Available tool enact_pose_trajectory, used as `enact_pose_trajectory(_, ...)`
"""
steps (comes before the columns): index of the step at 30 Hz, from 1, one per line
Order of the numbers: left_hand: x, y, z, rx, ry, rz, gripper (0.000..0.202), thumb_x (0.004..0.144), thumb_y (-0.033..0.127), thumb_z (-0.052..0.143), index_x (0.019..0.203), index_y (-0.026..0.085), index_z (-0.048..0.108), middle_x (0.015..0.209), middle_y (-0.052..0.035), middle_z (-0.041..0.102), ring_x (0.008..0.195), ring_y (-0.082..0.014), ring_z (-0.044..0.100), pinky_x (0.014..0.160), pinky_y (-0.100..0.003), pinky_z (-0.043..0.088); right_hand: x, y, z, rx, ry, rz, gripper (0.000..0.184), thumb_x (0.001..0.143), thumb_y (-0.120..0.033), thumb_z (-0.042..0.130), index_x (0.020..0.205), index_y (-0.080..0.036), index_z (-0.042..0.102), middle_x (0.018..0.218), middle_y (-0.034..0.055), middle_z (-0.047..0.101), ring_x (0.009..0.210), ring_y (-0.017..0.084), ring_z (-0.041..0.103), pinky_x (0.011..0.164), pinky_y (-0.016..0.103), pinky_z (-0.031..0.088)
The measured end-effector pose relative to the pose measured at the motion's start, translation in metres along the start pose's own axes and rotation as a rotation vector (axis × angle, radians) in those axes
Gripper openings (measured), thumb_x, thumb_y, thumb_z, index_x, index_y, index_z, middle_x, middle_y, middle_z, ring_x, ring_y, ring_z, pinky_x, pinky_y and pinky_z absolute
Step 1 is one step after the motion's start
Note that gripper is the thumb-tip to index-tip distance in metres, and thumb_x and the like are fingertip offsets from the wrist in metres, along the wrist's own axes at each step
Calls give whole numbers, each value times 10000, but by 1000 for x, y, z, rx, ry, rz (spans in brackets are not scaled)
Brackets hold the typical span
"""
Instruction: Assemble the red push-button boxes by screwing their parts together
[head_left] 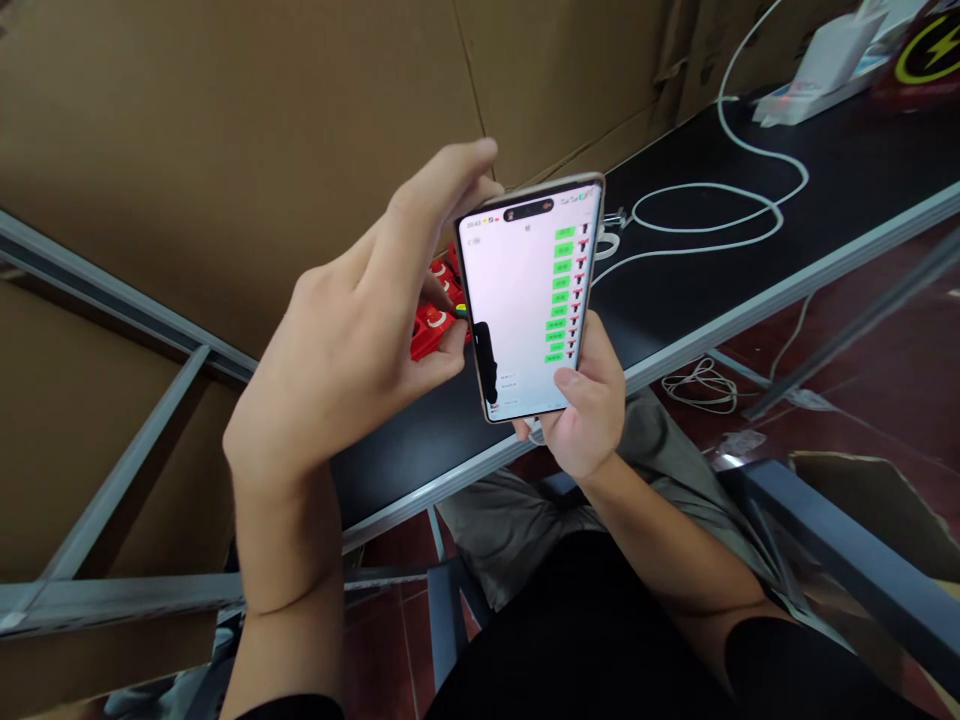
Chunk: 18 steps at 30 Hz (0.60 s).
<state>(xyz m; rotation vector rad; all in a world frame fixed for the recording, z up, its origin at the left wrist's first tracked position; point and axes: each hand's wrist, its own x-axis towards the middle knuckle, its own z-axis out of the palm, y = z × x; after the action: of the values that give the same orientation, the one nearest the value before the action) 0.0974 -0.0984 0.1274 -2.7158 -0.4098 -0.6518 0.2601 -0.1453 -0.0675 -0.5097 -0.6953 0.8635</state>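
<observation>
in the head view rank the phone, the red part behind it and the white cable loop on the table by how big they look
1. Phone: largest, though it sits nearest the camera in the right hand, which inflates it.
2. White cable loop: spans wide but thin, lying farther back.
3. Red part: smallest, partly hidden by the left hand and phone.

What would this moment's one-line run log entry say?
right hand: holds lit phone | left hand: fingers at phone's left edge | behind: red part on black table

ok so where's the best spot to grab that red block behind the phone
Probably the red block by its near left end, coming from the left, where the left hand already pinches it. The phone, upright in the right hand, covers its right part, and its top looks studded with round fittings.
</observation>
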Motion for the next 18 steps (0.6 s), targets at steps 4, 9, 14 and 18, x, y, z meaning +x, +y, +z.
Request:
enact_pose_trajectory(4, 2, 1, -1, 65, 12, 33, 819, 1113, 168, 639, 1901, 311, 470, 1825, -95, 768, 1258, -266, 962, 1190, -443, 784, 0, -1, 2, 42, -9, 16, 610, 902, -702, 889, 1342, -340, 671, 1073, 71, 853, 901, 396, 905, 582, 508, 716)
enact_pose_trajectory(9, 2, 2, 0, 33, 11, 29, 866, 1127, 119, 648, 1939, 355, 465, 1852, -77, 755, 1338, -310, 959, 1238, -508, 784, 0, 0, 2, 16, 13, 14, 645, 897, -761, 872, 1342, -337, 678, 1087, 82, 841, 822, 346, 847, 412, 353, 460)
enact_pose_trajectory(14, 1, -1, -1, 22, 2, 1, 876, 1140, 158, 681, 1956, 386, 457, 1857, -68, 749, 1383, -332, 949, 1220, -514, 808, 0, 0, 5, 37, 41, 10, 595, 890, -697, 864, 1327, -329, 696, 1139, 91, 867, 810, 327, 846, 364, 305, 360)
enact_pose_trajectory(18, 2, -10, 8, -71, -43, 82, 985, 1144, 224, 576, 2052, 338, 211, 1983, -137, 613, 1537, -346, 881, 1182, -528, 815, 1, -3, 7, 61, 45, 22, 557, 865, -636, 863, 1304, -325, 716, 1143, 106, 881, 897, 362, 889, 339, 294, 364)
